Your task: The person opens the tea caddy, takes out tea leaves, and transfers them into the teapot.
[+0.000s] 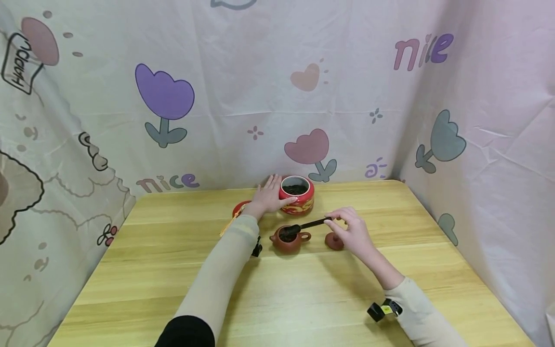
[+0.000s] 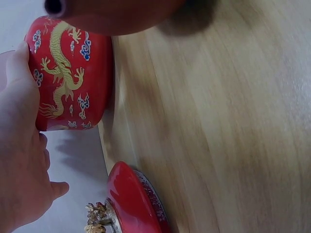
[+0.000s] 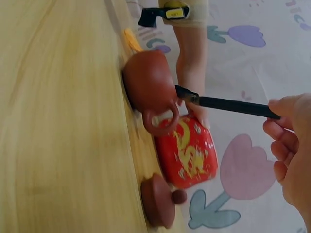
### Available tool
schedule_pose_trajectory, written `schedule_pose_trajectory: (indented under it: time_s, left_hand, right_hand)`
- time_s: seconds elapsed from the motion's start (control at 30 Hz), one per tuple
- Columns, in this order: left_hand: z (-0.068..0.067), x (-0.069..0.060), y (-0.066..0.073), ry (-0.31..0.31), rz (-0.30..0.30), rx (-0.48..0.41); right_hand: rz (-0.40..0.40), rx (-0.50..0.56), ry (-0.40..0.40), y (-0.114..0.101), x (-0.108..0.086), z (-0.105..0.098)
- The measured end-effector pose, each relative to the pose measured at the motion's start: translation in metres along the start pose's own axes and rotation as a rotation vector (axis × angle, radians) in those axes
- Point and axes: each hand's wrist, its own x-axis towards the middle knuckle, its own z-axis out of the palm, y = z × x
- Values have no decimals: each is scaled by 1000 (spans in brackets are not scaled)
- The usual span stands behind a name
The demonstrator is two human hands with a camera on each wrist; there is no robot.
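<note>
My right hand (image 1: 353, 231) pinches the end of a thin black scoop (image 1: 314, 223) between thumb and fingers. The scoop's head lies at the mouth of a small brown clay teapot (image 1: 288, 245), where dark leaves show. Behind the pot stands a red jar (image 2: 68, 77) with a gold dragon, dark tea leaves visible inside. My left hand (image 1: 267, 195) touches the jar's left side, fingers straight, thumb across its front. The teapot's brown lid (image 3: 158, 200) sits on the table near my right hand.
A red lid (image 2: 133, 196) with a gold-coloured knob lies left of the jar, partly behind my left arm in the head view; a yellow tassel (image 1: 230, 224) is beside it. A patterned cloth (image 1: 243, 96) hangs behind the wooden table (image 1: 277, 299).
</note>
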Motion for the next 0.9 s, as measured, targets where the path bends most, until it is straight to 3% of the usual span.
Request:
schedule_pose_trajectory:
  time_s: [0.23,0.53,0.63,0.77,0.9]
  left_hand:
    - [0,2,-2,9,6,-5]
    - [3,1,-2,0,12,-13]
    - [3,2,-1,12,19,-20]
    - [4,3,-3,3,21,-6]
    - [4,4,-4,11,22,2]
  right_hand:
    - [26,-67,-47,15,1,-9]
    - [-201,-166,-129,36,-1,-18]
    - [-237,-150,-132,41,0,-19]
    - [-203,-108,-141,47,0,-18]
    - [-82,-69,-148,53,-1,-21]
